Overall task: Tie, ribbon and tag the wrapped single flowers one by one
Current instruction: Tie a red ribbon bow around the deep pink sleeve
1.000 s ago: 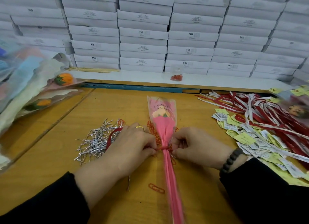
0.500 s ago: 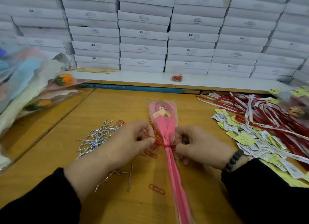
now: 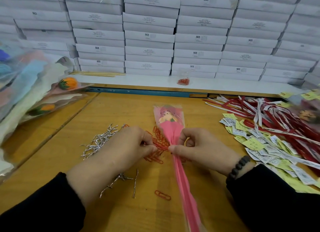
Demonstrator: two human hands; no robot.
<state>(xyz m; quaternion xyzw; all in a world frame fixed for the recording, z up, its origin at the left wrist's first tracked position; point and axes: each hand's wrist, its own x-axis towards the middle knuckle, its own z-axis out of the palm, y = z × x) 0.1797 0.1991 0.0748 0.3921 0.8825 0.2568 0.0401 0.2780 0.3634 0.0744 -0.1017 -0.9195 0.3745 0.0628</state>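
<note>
Pink wrapped flower lies on counter between both hands | left hand – pinching red tie beside its neck | right hand – pinching the neck

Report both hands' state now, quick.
Left hand: fingertips pinch something red at the neck of the pink paper-wrapped flower.
Right hand: pinches the same neck.

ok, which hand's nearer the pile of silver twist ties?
Left. The left hand sits just right of the silver twist ties, nearly touching the pile. The right hand is farther off, on the other side of the pink wrapped flower.
</note>
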